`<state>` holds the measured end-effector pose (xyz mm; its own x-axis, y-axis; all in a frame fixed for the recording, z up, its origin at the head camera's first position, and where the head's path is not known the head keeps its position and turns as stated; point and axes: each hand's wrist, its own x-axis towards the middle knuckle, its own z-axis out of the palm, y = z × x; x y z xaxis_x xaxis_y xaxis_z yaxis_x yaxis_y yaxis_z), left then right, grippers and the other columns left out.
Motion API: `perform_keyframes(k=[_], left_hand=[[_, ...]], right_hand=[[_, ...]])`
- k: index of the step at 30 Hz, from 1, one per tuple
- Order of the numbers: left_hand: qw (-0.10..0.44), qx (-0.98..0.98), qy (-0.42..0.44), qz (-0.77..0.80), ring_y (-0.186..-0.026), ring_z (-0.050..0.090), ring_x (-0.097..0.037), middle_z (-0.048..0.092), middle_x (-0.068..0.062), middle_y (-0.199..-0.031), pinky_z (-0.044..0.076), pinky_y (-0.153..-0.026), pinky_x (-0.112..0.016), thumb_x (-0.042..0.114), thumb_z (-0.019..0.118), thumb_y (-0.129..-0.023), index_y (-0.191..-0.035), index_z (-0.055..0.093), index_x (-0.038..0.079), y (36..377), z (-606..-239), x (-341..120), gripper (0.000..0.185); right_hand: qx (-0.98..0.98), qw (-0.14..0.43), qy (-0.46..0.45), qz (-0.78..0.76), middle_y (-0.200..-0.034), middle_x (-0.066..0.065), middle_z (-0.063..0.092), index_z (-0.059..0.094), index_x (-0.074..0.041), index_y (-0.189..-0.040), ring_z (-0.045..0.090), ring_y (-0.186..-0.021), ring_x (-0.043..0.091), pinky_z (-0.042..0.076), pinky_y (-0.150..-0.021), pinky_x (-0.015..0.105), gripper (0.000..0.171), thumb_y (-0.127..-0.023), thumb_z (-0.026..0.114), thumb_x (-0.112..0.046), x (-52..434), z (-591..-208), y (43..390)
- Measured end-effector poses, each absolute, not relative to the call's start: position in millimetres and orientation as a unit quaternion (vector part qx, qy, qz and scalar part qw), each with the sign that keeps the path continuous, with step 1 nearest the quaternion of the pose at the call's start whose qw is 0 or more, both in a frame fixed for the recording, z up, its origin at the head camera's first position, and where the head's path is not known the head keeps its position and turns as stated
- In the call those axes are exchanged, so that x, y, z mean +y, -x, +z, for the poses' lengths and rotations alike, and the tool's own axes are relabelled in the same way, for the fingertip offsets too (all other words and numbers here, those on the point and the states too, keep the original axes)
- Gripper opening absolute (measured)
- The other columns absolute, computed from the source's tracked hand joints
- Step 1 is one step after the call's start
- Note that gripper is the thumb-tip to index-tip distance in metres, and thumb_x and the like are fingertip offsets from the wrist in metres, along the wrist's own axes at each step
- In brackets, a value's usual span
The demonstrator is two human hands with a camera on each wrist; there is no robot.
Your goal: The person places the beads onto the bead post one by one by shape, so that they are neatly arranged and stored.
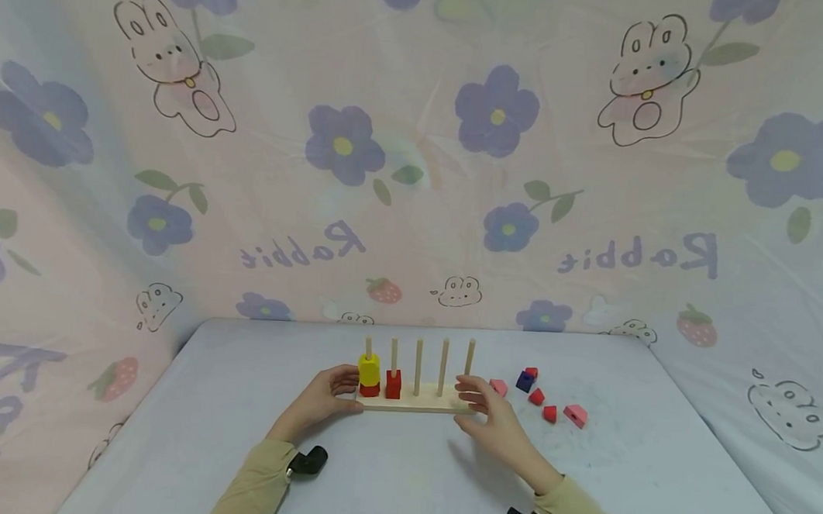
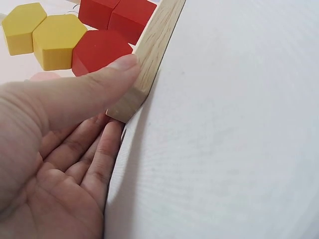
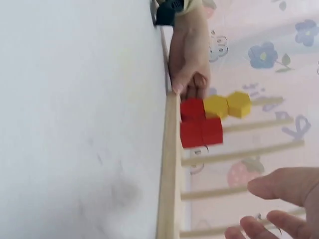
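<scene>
A wooden peg board (image 1: 418,402) with several upright pegs stands in front of me. Its leftmost peg carries two yellow hexagonal blocks (image 1: 369,370) above a red hexagonal block (image 1: 369,391). On the peg beside it sit two red square blocks (image 1: 394,385), one on the other. My left hand (image 1: 327,394) holds the board's left end, thumb on the front corner and fingers at the end (image 2: 75,144). Around the board's right end my right hand (image 1: 492,416) is spread, holding nothing; its fingers and thumb are apart near the rightmost pegs (image 3: 214,193).
Right of the board lie loose blocks: pink ones (image 1: 575,415), small red ones (image 1: 550,413) and a dark blue one (image 1: 525,381). A white cloth covers the table (image 1: 400,481). Behind it hangs a patterned curtain (image 1: 414,210).
</scene>
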<state>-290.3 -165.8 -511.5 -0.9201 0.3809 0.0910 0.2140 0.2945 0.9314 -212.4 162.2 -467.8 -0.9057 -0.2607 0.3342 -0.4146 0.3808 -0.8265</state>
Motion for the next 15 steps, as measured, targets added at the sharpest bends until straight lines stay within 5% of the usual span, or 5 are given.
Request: perform_keyframes(k=[15], left_hand=[[0.08,0.794,-0.188,0.572,-0.111,0.056,-0.036,0.057,-0.021,-0.122,0.044,-0.099,-0.048,-0.005,0.077,-0.075,-0.128,0.049,-0.009,271.6,-483.5,-161.1,0.06]], right_hand=[[-0.868,0.186,-0.162,0.43,-0.11,0.016,0.065,0.058,0.001,-0.12,0.06,-0.103,0.033,0.05,-0.086,0.053,0.045,-0.078,0.074,0.006,231.4,-445.6,239.8]])
